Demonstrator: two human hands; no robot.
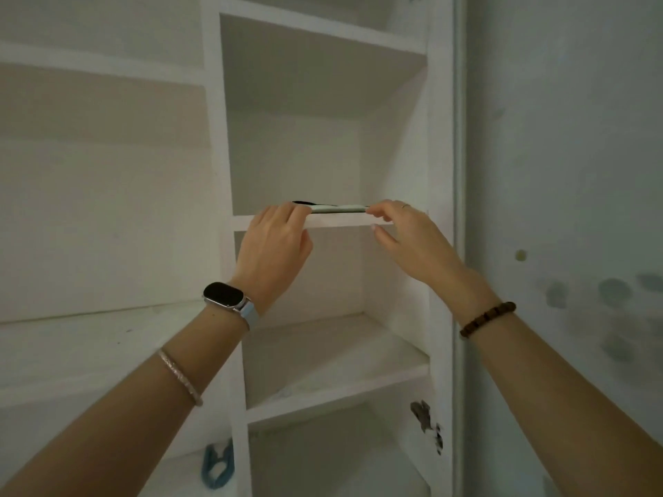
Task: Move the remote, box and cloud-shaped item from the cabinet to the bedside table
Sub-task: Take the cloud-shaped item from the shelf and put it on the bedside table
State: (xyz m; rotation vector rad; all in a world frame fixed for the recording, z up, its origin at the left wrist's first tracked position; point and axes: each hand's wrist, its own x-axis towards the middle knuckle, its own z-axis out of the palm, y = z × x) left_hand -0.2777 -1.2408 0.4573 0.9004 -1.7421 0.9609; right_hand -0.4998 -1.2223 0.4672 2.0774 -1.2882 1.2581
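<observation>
Both hands [274,242] [405,231] on perhaps the box [337,208] (cabinet [226,138] shelf)

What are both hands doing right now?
Left hand: closed on the left end of the flat item on the cabinet shelf.
Right hand: fingers pinching its right end.

dim flat indoor light, soft shadows inside shelves, slight blur, wide-angle bending at edges

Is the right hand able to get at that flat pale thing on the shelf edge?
Probably yes: the right hand is already at one end of the flat pale item, with nothing between them; the left hand is at the other end.
</observation>
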